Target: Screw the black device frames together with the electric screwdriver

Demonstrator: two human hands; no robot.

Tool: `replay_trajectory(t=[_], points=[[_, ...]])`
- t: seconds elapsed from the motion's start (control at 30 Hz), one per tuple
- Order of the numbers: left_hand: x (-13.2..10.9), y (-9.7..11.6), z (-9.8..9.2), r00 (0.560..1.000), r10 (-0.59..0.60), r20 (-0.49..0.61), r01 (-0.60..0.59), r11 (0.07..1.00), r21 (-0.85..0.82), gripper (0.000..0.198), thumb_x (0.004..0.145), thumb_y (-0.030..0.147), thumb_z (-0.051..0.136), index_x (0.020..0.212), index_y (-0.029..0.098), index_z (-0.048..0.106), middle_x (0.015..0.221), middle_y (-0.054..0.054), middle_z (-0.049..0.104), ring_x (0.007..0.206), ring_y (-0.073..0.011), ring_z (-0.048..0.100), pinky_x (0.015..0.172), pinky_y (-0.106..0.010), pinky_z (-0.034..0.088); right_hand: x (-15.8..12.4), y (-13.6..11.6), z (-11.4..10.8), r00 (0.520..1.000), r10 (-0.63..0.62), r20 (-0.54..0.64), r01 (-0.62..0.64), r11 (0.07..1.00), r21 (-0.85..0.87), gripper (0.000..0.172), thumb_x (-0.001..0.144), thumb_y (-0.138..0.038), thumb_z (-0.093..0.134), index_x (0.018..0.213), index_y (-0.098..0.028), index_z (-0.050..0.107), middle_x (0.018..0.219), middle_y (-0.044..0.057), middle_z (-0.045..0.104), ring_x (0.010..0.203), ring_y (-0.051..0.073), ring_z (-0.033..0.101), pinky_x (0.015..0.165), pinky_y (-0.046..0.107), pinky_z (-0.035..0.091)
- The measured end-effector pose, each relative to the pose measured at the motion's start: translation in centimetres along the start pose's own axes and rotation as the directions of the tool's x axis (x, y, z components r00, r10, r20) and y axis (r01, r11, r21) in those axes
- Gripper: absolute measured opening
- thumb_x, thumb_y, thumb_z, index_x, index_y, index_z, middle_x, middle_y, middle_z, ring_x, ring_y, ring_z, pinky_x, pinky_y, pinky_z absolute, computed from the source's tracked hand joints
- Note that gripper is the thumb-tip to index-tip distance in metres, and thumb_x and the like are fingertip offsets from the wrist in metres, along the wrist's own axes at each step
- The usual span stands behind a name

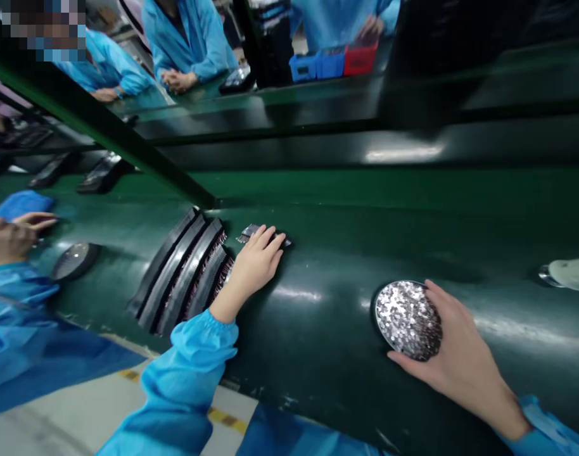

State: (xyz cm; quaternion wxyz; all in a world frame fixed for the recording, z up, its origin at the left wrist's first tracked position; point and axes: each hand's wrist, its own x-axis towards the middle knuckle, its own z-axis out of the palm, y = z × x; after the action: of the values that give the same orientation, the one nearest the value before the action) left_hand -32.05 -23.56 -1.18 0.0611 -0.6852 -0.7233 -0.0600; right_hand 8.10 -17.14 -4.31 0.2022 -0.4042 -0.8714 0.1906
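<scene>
While my right hand (460, 361) clasps a round, shallow metal dish (407, 320) against the green work surface (327, 361), its palm and fingers curl around one side and the thumb hooks under the lower rim. The dish is packed to the brim with small silvery flakes (403, 310) (too tiny to tell exactly what they are). My left hand (256, 269) isn't clenched: it lies fairly flat, fingers together, with the fingertips (275, 239) on a small cluster of metal strips (254, 232). Just beside that hand, four curved black strips (180, 272) lie side by side, their edges lined with fine pieces. Off to my left, a co-worker's hand (9, 239) sits near a second round dish (75, 261). Across the line, blue and red plastic crates (330, 63) stand in a row, without any readable writing.
</scene>
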Motion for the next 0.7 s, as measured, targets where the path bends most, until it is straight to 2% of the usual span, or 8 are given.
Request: replay_trajectory(t=[0.2, 0.4, 0.53, 0.7], points=[[-0.6, 0.0, -0.7, 1.000, -0.004, 0.007, 0.004, 1.000, -0.028, 0.042, 0.104, 0.028, 0.042, 0.138, 0.011, 0.059, 0.145, -0.019, 0.056, 0.144, -0.0360, 0.044, 0.119, -0.052, 0.042, 0.1, -0.1, -0.6, 0.999, 0.022, 0.023, -0.023, 1.000, 0.007, 0.101, 0.071, -0.066, 0.075, 0.150, -0.018, 0.034, 0.151, 0.023, 0.046, 0.134, 0.050, 0.048, 0.101, 0.067, 0.050], [-1.3, -0.8, -0.7, 0.999, -0.021, 0.034, 0.020, 1.000, 0.006, 0.041, 0.104, 0.030, 0.040, 0.138, 0.016, 0.059, 0.144, -0.015, 0.058, 0.142, -0.0346, 0.048, 0.113, -0.051, 0.049, -0.4, 0.8, 0.8, 0.999, -0.037, -0.032, 0.036, 0.998, -0.051, 0.101, 0.072, -0.067, 0.073, 0.152, -0.022, 0.031, 0.150, 0.020, 0.048, 0.129, 0.047, 0.054, 0.096, 0.062, 0.056], [-0.7, -1.3, -0.8, 0.997, -0.066, 0.031, 0.065, 0.997, 0.039, 0.043, 0.104, 0.029, 0.038, 0.141, 0.016, 0.057, 0.138, -0.015, 0.062, 0.138, -0.0342, 0.052, 0.112, -0.051, 0.050, -0.4, 1.1, 1.5, 0.996, -0.053, -0.065, 0.049, 0.997, -0.061, 0.101, 0.072, -0.067, 0.072, 0.152, -0.021, 0.031, 0.149, 0.021, 0.049, 0.127, 0.047, 0.056, 0.095, 0.062, 0.056], [0.6, -2.2, 0.0, 0.993, -0.118, 0.005, 0.118, 0.992, 0.045, 0.041, 0.101, 0.025, 0.040, 0.136, 0.014, 0.059, 0.139, -0.019, 0.059, 0.140, -0.0377, 0.048, 0.114, -0.056, 0.046, -0.3, 1.2, 1.4, 0.995, -0.070, -0.069, 0.067, 0.996, -0.053, 0.100, 0.073, -0.066, 0.071, 0.152, -0.019, 0.031, 0.148, 0.022, 0.049, 0.128, 0.046, 0.055, 0.097, 0.061, 0.056]])
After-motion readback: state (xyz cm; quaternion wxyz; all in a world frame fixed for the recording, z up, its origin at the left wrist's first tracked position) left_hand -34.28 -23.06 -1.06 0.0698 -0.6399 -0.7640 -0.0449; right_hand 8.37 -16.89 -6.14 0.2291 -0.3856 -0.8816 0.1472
